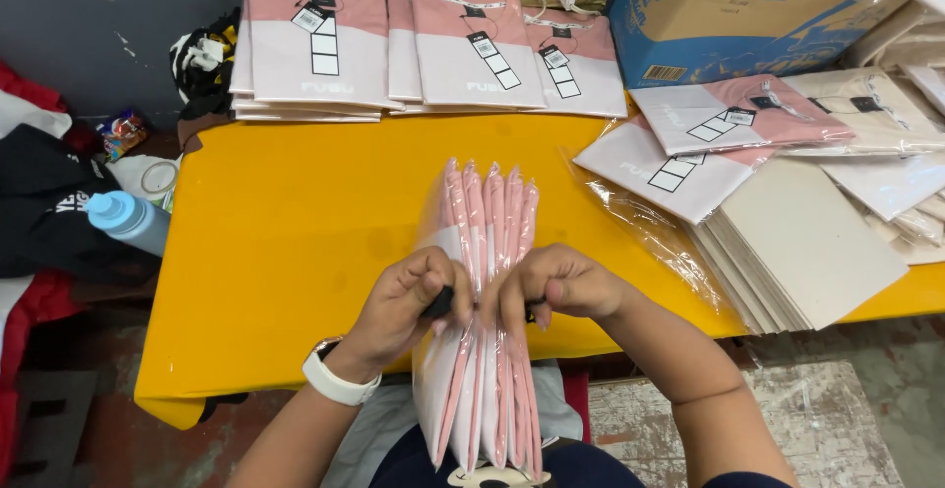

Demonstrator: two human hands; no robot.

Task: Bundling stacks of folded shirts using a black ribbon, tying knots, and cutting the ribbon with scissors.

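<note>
Right now both hands grip a bundle of bagged shirts (484,291), stood on edge w/ the near end hanging over the front edge of the yellow table (285,242) toward the person's lap. The bundle is approx. five or six flat packs in clear glossy plastic, each pink along the top part and white lower down, fanned slightly so the thin edges show as pink and white stripes. Left hand (409,301), w/ a white wristband, is clenched on the left side of the bundle, thumb pressed against the packs. Right hand (556,286) is clenched on the right side, fingers curled in over the edges. Something small and dark shows between the two hands; can't tell what it is.

Behind, at the far edge of the table, lie stacks of folded pink and white shirts (413,50) w/ tags. To the right: more folded shirts (719,124), a pile of grey card sheets (807,242), a blue cardboard box (709,20). A blue-capped bottle (128,220) sits left of the table.
</note>
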